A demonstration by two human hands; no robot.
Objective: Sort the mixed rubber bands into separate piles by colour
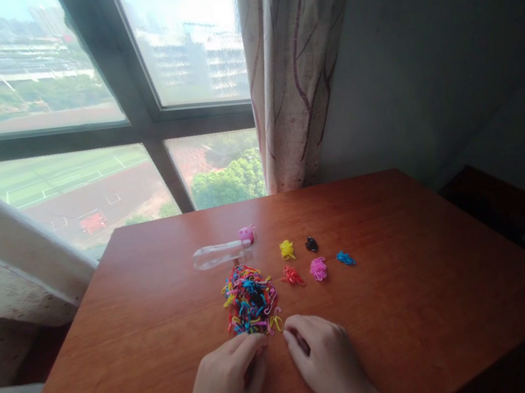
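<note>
A mixed heap of small coloured rubber bands [250, 297] lies on the wooden table in front of me. My left hand [231, 381] is at the heap's near edge, fingers curled together; what they hold, if anything, is hidden. Just to the right, my right hand [324, 358] has its thumb and forefinger closed beside a loose yellow rubber band [279, 323]. Anything in that pinch is too small to make out. Sorted by colour, little piles sit beyond: yellow bands [287, 250], black bands [311, 244], red bands [293, 276], pink bands [319, 269] and blue bands [345, 258].
Behind the heap, a clear plastic bottle [219, 255] lies on its side, with a pink cap [247, 233] by its mouth. The brown table [411, 292] reaches to a window [146, 129] with curtains [288, 70] on both sides.
</note>
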